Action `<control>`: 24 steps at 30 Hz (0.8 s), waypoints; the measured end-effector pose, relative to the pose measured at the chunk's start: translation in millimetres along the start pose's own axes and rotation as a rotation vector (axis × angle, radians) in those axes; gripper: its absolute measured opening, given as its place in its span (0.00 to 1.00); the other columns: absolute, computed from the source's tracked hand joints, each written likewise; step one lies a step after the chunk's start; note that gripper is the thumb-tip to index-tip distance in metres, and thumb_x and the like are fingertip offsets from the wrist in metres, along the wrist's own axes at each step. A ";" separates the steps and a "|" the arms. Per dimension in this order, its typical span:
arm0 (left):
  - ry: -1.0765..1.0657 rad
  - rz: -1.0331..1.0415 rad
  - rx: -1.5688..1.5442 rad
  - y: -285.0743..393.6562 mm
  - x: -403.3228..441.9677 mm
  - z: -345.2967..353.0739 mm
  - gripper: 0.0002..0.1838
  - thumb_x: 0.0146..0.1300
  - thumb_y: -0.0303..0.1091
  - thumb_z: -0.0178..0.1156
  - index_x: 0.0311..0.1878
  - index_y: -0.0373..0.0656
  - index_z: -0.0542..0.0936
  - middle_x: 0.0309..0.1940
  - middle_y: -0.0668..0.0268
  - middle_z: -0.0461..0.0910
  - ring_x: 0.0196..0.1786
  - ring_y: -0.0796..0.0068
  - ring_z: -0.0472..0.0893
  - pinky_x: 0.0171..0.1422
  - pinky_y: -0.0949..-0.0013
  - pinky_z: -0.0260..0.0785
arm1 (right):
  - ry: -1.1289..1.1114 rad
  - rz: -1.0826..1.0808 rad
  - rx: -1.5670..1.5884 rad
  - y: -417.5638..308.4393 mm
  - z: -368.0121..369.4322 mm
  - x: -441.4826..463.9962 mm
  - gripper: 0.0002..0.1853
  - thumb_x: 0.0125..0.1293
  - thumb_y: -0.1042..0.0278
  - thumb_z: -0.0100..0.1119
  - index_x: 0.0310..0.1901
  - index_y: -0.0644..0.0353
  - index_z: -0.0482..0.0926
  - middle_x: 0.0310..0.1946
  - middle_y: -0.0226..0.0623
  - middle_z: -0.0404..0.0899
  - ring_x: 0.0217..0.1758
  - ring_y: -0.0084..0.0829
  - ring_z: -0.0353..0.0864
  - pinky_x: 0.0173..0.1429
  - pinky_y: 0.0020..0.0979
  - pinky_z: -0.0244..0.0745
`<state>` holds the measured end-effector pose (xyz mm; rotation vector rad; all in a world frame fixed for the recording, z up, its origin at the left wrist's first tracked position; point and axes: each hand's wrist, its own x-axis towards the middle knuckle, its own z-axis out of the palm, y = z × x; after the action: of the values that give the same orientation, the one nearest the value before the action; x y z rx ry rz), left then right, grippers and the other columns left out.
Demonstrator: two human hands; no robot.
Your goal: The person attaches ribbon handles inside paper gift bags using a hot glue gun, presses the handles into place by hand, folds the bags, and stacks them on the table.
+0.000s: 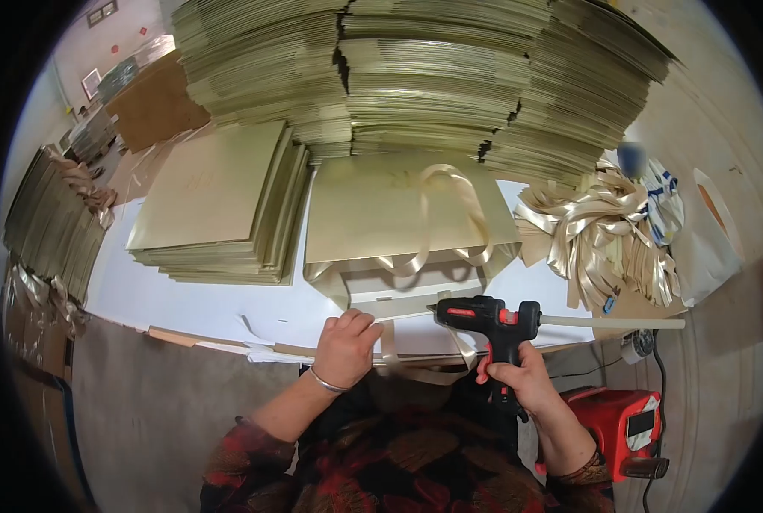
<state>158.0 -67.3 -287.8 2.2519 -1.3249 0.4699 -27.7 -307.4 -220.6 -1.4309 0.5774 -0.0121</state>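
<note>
A gold paper bag point(373, 205) with satin ribbon handles point(476, 201) lies on the white-covered table, its open mouth towards me. My right hand point(518, 374) is wrapped round the grip of a black and red glue gun point(476, 315), whose nozzle points left over the bag's near edge. A long pale glue stick point(612, 322) sticks out of its back. My left hand point(346, 346), with a bracelet at the wrist, is closed at the bag's near edge beside a thin pale strip point(405, 315). What its fingers hold is too small to make out.
Tall stacks of folded gold bags point(433, 81) stand at the back. A lower stack point(210, 192) sits left. Loose ribbons point(600, 227) and a white bag point(706, 248) are at the right. A red machine point(608, 419) stands below the table's right side.
</note>
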 end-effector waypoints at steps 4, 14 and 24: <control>-0.044 -0.011 0.015 1.7 -1.3 -5.8 0.16 0.49 0.27 0.59 0.44 0.47 0.82 0.43 0.68 0.76 0.51 0.67 0.75 0.46 0.63 0.63 | -0.085 -0.013 0.105 0.8 29.4 14.0 0.13 0.59 0.77 0.60 0.45 0.67 0.72 0.35 0.39 0.81 0.36 0.29 0.83 0.43 0.30 0.78; 0.004 -0.041 -0.038 -0.8 -3.5 0.6 0.15 0.49 0.25 0.59 0.43 0.45 0.81 0.42 0.67 0.76 0.51 0.66 0.75 0.47 0.63 0.64 | -0.135 -0.010 -0.075 19.2 39.5 28.9 0.12 0.59 0.72 0.62 0.43 0.66 0.74 0.33 0.37 0.82 0.34 0.26 0.82 0.38 0.29 0.76; 0.065 -0.080 -0.165 -0.7 -3.2 0.9 0.16 0.45 0.19 0.58 0.40 0.39 0.81 0.43 0.62 0.78 0.51 0.61 0.77 0.53 0.61 0.68 | -0.125 0.018 0.315 3.4 48.4 21.4 0.15 0.59 0.74 0.56 0.49 0.62 0.70 0.36 0.39 0.80 0.34 0.30 0.82 0.29 0.32 0.81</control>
<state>157.1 -65.2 -290.4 2.1267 -1.1914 0.3880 8.1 -269.5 -230.2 -1.1115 0.4630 0.0006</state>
